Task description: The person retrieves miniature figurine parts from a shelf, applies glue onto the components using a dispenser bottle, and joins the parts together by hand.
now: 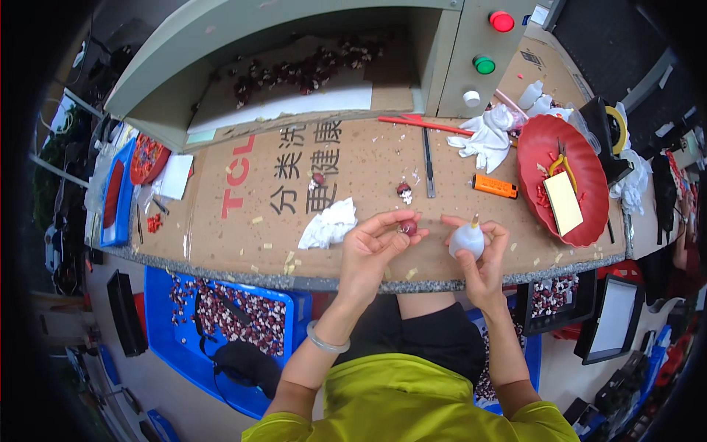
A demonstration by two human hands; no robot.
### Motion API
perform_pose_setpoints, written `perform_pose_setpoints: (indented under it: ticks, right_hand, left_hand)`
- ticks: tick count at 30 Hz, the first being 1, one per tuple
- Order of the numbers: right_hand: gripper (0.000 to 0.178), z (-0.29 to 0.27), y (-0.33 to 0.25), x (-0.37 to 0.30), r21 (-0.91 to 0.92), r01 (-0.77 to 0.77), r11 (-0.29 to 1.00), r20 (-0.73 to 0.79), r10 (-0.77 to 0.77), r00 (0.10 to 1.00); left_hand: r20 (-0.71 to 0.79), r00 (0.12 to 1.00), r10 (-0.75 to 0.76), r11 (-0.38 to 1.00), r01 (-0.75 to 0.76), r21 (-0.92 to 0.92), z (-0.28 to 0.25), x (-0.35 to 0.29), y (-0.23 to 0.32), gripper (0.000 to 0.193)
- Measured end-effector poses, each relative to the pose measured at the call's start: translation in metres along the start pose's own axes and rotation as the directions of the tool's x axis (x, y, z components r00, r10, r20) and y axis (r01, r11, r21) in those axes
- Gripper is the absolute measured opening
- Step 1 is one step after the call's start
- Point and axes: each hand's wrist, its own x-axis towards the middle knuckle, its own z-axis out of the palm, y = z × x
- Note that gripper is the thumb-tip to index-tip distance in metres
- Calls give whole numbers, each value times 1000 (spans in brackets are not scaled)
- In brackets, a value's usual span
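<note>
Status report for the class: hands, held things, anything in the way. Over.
Left hand pinching red piece. Right hand gripping bottle. Nothing seen blocking; cloth beside left hand.

Matt cardboard sheet; on it, a crumpled, soft-looking wipe and smooth plastic dish; above it, a smooth, milky plastic bottle.

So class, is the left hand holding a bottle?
No, the right hand holds a pale bottle; the left hand holds a red piece.

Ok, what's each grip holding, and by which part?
The left grip pinches a small dark-red piece by its edges; the right grip holds a white squeeze bottle by its rounded body.
</note>
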Motion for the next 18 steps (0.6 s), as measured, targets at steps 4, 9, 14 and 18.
perform_pose_setpoints:
  ticks: [4, 9, 14, 18]
  right_hand:
    - [39, 0, -2, -4, -38, -9, 999, -59, 6, 998]
    - [38, -1, -9, -5, -76, -47, 996, -163, 34, 986]
    - [39, 4, -9, 1, -86, -59, 995, -156, 45, 987]
    - [39, 11, -8, 4, -15, -38, 999, -170, 35, 985]
  left_hand:
    - [13, 1000, -4, 994, 5, -105, -4, 6, -5, 27]
    - [45, 998, -32, 977, 41, -211, -5, 11, -6, 28]
    - [47, 998, -48, 973, 58, -223, -11, 13, -6, 27]
    - [-15, 999, -38, 999, 38, -10, -11, 9, -1, 23]
